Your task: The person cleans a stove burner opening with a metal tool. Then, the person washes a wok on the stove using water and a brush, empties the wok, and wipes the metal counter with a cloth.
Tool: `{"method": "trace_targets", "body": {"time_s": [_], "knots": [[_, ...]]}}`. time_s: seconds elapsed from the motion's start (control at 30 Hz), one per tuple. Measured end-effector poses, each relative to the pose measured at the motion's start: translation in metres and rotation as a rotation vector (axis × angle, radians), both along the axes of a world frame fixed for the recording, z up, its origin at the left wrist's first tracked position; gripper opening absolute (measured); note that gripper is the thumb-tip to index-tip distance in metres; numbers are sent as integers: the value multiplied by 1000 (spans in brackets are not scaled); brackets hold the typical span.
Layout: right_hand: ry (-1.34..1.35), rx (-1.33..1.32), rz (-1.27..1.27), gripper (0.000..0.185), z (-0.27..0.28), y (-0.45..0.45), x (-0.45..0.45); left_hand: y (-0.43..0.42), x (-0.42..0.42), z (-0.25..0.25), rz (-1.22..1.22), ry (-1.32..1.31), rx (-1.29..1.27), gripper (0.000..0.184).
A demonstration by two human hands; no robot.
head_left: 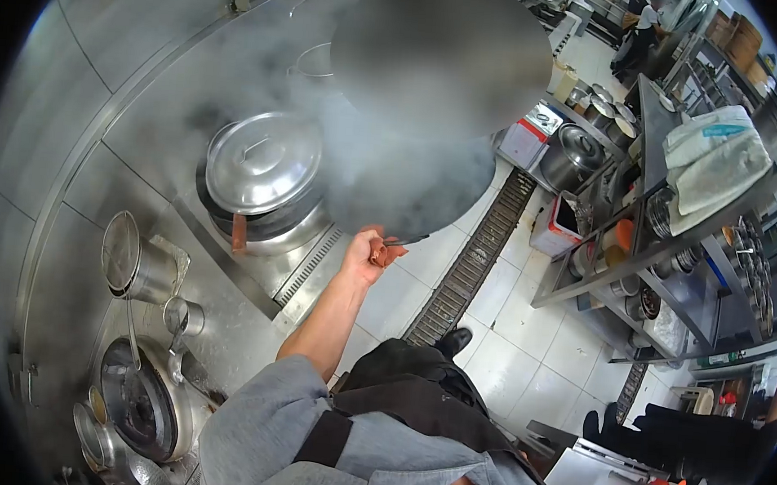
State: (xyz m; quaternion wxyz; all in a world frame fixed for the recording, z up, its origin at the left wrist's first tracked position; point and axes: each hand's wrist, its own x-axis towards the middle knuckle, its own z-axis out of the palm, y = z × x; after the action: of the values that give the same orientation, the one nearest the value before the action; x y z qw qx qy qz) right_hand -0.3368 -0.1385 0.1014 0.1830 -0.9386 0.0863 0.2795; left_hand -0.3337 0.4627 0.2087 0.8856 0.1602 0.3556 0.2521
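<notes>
My left hand [365, 254] is closed round a folded reddish-brown cloth [388, 255]. The cloth sits at the near rim of a large dark wok [450, 197], where a short dark piece juts out. Thick steam and a blurred grey oval hide most of the wok and what is in it. Left of it stands a wide pot or wok on the stove under a shiny metal lid [263, 163], with a brown cloth-like strip [239, 234] hanging at its near side. My right hand is out of the frame.
At the lower left are a strainer over a metal pot [148, 266], a small metal cup [183, 316] and a dark-bottomed wok [134, 396]. A floor drain grate [473, 257] runs to my right. Beyond are steel shelves with a white cloth [718, 162]. Other people stand at the right and far back.
</notes>
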Motion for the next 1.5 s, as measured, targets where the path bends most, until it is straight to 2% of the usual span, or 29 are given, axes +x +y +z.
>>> {"method": "trace_targets", "body": {"time_s": [0.1,0.2,0.33,0.4,0.47,0.6,0.67,0.8,0.9,0.97,1.0,1.13,1.23,1.3,1.33,1.4,1.5], "knots": [[10,-49,-14,26,-1,17,50,14,35,1,104,45,53,33],[17,-84,-13,25,2,35,110,33,64,3,93,61,46,33],[40,46,72,28,-4,46,193,52,109,16,106,82,75,30],[-5,64,159,30,-36,44,242,63,130,22,114,76,86,29],[-30,160,94,28,-85,31,287,73,153,30,113,42,55,31],[-76,171,38,30,-38,90,344,107,196,15,16,-115,20,29],[-143,232,65,29,-18,119,357,111,219,31,47,-119,-10,27],[-150,202,59,31,6,154,350,129,261,25,42,-134,-61,22],[-77,193,19,31,-31,136,327,144,286,12,-51,-130,-95,20],[-35,103,48,30,-3,156,301,150,302,12,-65,-133,-117,19],[-25,27,81,31,34,182,285,152,310,12,-74,-127,-127,19],[-53,-32,158,30,32,170,257,162,336,7,-129,-183,-165,18],[3,-44,71,30,31,166,254,166,349,8,-166,-155,-100,19],[-131,-120,228,31,14,155,254,170,354,8,-211,-166,-127,19],[-128,-124,228,31,32,171,254,171,353,13,-212,-164,-132,19],[-56,-6,-8,33,63,207,260,172,349,21,-149,-164,-164,19],[-48,20,-24,34,68,222,268,180,342,16,-141,-266,-204,19]]}}
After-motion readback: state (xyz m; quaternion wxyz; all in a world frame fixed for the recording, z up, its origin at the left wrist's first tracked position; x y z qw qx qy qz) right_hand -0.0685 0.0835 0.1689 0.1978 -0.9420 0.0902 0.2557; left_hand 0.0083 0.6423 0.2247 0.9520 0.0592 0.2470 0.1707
